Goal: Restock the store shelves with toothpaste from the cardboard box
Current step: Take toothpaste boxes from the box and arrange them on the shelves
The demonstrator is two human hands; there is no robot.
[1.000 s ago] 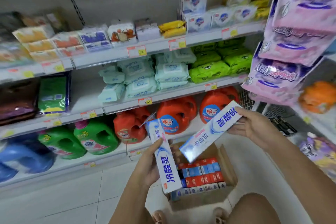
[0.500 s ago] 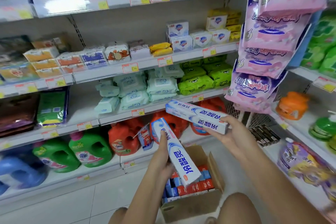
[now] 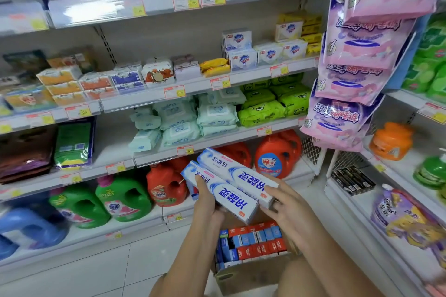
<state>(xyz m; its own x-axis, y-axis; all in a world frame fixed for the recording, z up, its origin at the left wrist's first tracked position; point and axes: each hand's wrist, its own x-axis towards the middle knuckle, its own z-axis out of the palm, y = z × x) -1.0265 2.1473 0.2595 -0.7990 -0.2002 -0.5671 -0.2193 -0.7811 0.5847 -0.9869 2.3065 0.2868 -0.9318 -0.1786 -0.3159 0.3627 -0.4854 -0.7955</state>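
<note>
Above the open brown cardboard box (image 3: 253,277), which is sitting on the floor packed with red and blue cartons, the left hand (image 3: 205,200) is gripping one long white-and-blue toothpaste carton (image 3: 226,196), with the thumb lying on its printed face. The right hand (image 3: 287,210) is curling round the end of a second matching carton (image 3: 241,173), which is touching the first. Both are showing blue characters 冷酸灵 and smaller 抗敏感, upside down. Beyond the box, a red plastic detergent jug (image 3: 164,185) is showing an OMO label.

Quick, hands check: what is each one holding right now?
The left hand grips the nearer toothpaste box.
The right hand grips the end of the farther toothpaste box.
</note>
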